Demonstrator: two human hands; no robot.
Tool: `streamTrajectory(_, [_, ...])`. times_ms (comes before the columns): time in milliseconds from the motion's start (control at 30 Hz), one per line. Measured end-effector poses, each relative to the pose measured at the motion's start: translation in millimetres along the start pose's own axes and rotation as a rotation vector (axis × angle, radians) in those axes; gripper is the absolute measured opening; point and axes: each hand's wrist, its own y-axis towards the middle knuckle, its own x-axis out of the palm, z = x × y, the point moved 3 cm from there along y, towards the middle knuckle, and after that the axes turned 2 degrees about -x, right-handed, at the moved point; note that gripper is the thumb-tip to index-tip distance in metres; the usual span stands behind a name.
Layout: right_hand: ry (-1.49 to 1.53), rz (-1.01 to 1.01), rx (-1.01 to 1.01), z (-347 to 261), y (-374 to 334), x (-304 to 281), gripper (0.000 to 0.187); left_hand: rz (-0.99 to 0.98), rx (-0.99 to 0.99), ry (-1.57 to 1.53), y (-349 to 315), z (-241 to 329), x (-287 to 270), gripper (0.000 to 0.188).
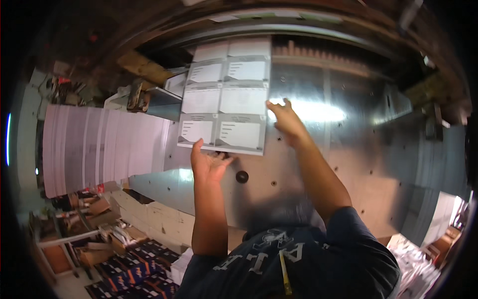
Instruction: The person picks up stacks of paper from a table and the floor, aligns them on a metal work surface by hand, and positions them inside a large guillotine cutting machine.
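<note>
A flat stack of printed sheets point(242, 103), with grey and white card-like panels in two columns, lies on the metal table point(318, 164). Its far end reaches under the dark machine housing. At the near edge of the stack is my left hand point(210, 163), thumb up against the left corner and fingers spread along the edge. My right hand point(289, 121) is beside the right edge, fingertips at the paper's side and fingers apart. Neither hand is wrapped around anything. A round dark knob or hole point(242, 177) shows on the table nearer to me.
Left of the table stands a long bank of stacked pale paper point(107, 149). A toothed bar point(318, 55) runs along the table's back, right of the sheets. Upright metal side guards point(167, 97) flank the table. Dark blue boxes point(132, 269) sit on the floor at lower left.
</note>
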Motion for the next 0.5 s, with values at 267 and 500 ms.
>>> streamTrajectory(267, [0.248, -0.257, -0.027, -6, -8, 19, 0.099, -0.164, 0.026, 0.021, -9, -8, 37, 0.072])
streamTrajectory(500, [0.015, -0.292, 0.037, 10, -2, -23, 0.106, 0.074, 0.066, 0.246, 6, 2, 15, 0.078])
